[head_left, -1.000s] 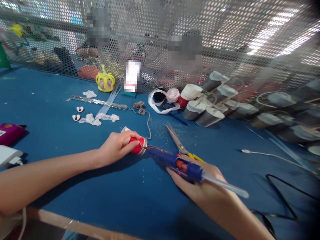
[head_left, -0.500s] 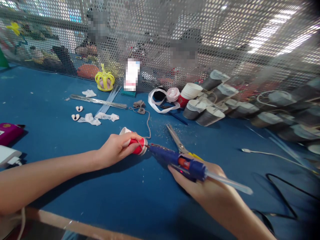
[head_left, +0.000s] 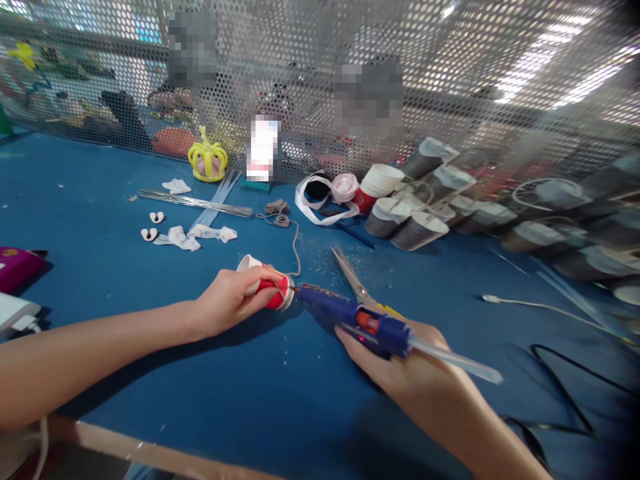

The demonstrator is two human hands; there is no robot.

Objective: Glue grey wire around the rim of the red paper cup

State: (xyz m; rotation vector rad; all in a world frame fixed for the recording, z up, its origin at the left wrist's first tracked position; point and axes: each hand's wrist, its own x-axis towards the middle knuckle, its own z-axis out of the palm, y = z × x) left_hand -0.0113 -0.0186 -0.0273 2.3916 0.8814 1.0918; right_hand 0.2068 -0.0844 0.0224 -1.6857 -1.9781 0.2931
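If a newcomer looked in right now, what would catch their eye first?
Probably the blue hot glue gun in the right hand, its nozzle close to the red-and-white paper cup that the left hand holds tipped over. Next, the bright yellow crown-shaped ornament, at the back left before the perforated screen. Then the jumble of dark grey cups at the right rear.

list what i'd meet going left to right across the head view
Purple device, white heart-shaped pieces, yellow crown-like piece, red-and-white cup in the left hand, blue glue gun in the right hand, black cord
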